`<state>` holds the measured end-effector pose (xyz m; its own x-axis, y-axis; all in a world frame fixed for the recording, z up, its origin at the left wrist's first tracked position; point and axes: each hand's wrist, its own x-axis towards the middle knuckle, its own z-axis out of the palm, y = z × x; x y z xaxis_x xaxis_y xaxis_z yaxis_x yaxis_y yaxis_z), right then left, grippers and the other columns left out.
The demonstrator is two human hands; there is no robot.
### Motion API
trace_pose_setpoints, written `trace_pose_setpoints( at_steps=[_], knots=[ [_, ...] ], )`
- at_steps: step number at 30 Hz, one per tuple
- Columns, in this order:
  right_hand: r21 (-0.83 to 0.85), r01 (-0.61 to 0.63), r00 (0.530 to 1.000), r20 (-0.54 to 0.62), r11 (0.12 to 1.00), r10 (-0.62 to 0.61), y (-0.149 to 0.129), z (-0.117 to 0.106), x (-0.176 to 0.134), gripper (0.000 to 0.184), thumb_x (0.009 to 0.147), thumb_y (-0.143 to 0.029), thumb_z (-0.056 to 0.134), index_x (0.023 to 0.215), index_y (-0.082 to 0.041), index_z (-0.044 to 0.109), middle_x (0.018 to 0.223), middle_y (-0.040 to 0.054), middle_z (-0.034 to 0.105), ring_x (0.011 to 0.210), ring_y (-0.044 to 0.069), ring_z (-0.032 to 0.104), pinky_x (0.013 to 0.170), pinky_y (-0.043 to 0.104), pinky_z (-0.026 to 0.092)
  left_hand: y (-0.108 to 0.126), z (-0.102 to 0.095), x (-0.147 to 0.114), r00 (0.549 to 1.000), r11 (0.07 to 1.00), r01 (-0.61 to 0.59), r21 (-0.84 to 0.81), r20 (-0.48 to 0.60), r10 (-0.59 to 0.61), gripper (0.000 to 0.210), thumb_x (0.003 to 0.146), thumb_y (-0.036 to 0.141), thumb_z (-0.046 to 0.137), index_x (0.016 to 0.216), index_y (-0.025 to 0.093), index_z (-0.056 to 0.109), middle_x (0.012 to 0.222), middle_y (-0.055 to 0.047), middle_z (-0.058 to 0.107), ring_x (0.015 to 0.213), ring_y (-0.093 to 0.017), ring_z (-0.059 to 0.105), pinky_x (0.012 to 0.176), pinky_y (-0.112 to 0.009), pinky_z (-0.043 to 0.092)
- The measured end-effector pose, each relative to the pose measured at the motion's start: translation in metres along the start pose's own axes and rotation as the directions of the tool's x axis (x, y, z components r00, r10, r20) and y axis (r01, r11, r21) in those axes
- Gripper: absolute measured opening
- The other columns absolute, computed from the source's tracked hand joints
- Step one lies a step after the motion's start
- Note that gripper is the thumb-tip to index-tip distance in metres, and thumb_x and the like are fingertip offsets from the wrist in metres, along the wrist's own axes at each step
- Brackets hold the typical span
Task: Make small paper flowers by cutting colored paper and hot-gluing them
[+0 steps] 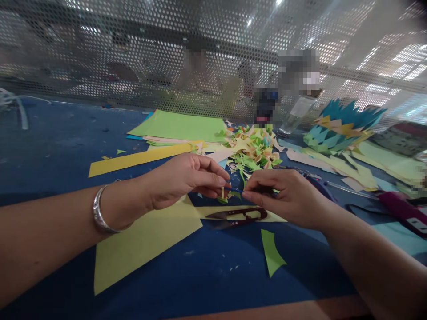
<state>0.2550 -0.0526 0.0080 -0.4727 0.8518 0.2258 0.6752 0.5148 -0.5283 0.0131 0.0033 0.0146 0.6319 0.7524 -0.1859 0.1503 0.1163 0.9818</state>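
Observation:
Between my two hands runs a thin blue rod (236, 190), its kind too small to make out. My left hand (196, 175) pinches its left end, where a short pale yellow strip (223, 192) hangs down by the fingertips. The other end is pinched by the thumb and fingers of my right hand (280, 193). Just below lie thread snips (238, 215) with dark handles, on a pale yellow strip of paper (278, 217). A larger pale yellow sheet (143, 249) lies under my left forearm. Nearer to me is a curved green paper scrap (271, 255).
A heap of paper scraps (253, 149) sits beyond my hands, beside a stack of green sheets (187, 126) and a yellow strip (133, 161). At right are a jagged paper crown (340, 129), a clear bottle (295, 113) and a purple-handled tool (400, 211). A perforated metal screen (133, 53) closes the back.

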Motion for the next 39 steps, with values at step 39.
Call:
trace_pose_setpoints(
  at_steps=[39],
  knots=[
    [0.015,-0.069,0.997,-0.014,0.997,0.07,-0.0025,-0.0033,0.0007,0.02,0.095,-0.033,0.059,0.083,-0.018,0.066,0.069,-0.0004,0.057,0.06,0.011,0.049,0.053,0.023,0.036,-0.0028,0.0042,-0.0015,0.999,0.99,0.02,-0.141,-0.043,-0.026,0.039,0.075,0.008,0.079,0.107,0.017,0.059,0.087,-0.005,0.076,0.081,-0.017,0.075,0.076,-0.028,0.054]
  ],
)
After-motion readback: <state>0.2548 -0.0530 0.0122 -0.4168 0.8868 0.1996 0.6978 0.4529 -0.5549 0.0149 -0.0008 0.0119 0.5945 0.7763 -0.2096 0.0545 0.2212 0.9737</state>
